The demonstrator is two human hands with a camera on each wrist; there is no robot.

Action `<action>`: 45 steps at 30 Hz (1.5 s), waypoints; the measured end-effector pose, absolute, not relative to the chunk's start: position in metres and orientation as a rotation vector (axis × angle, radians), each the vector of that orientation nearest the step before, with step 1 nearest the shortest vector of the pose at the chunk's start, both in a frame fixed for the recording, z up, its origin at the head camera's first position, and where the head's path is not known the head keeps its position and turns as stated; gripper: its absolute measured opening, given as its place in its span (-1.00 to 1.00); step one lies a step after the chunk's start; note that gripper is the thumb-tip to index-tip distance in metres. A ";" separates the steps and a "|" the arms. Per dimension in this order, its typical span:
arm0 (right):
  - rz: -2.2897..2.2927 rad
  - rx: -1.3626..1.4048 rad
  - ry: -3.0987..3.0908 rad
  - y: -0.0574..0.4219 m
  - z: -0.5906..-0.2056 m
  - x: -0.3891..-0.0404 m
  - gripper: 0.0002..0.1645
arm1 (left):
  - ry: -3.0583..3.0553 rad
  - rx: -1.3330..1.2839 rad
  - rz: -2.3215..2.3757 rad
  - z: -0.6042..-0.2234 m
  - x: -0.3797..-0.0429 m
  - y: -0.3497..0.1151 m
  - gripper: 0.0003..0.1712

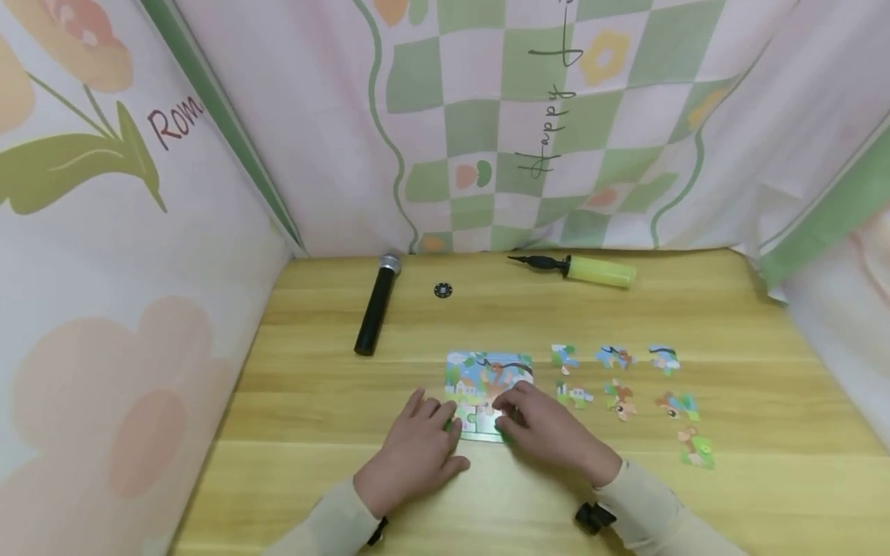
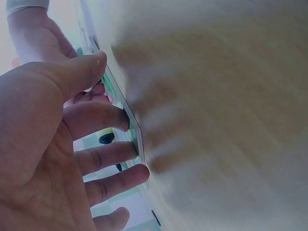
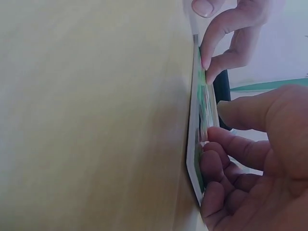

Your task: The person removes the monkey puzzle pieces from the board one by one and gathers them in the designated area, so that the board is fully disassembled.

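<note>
A small picture puzzle board [image 1: 464, 371] with a blue and green scene lies on the wooden table. Along its lower row, a puzzle piece [image 1: 487, 421] sits beside another piece at the left corner. My left hand [image 1: 416, 455] rests its fingertips on the board's left side, fingers spread and fairly straight, seen also in the left wrist view. On the right side, my right hand [image 1: 549, 428] touches the lower row with its index fingertip. Its thumb [image 3: 240, 113] stands apart from the index finger, and the other fingers bend against the board's edge.
Several loose puzzle pieces [image 1: 621, 403] lie in rough rows right of the board. Farther back are a black microphone [image 1: 375, 309], a round black chip [image 1: 443, 290] and a yellow hand pump [image 1: 599, 272]. Printed curtains [image 1: 473, 127] border the table's back and sides.
</note>
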State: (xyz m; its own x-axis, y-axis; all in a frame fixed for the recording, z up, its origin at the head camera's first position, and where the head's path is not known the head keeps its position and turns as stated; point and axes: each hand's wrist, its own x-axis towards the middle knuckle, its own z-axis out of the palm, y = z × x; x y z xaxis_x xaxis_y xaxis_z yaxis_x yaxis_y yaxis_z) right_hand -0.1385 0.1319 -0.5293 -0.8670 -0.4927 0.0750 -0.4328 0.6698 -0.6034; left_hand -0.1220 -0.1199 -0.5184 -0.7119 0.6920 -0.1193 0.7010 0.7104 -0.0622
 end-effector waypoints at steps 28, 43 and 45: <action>-1.316 -0.446 2.630 0.244 -0.518 -0.106 -0.74 | 2.806 1.133 -0.066 -0.520 -0.123 -0.114 -0.25; -0.974 -0.357 2.888 0.302 -0.519 -0.079 -0.81 | 2.806 1.136 -0.030 -0.523 -0.125 -0.116 -0.23; -0.961 -0.359 2.908 0.305 -0.519 -0.078 -0.82 | 2.809 1.142 -0.030 -0.523 -0.125 -0.115 -0.23</action>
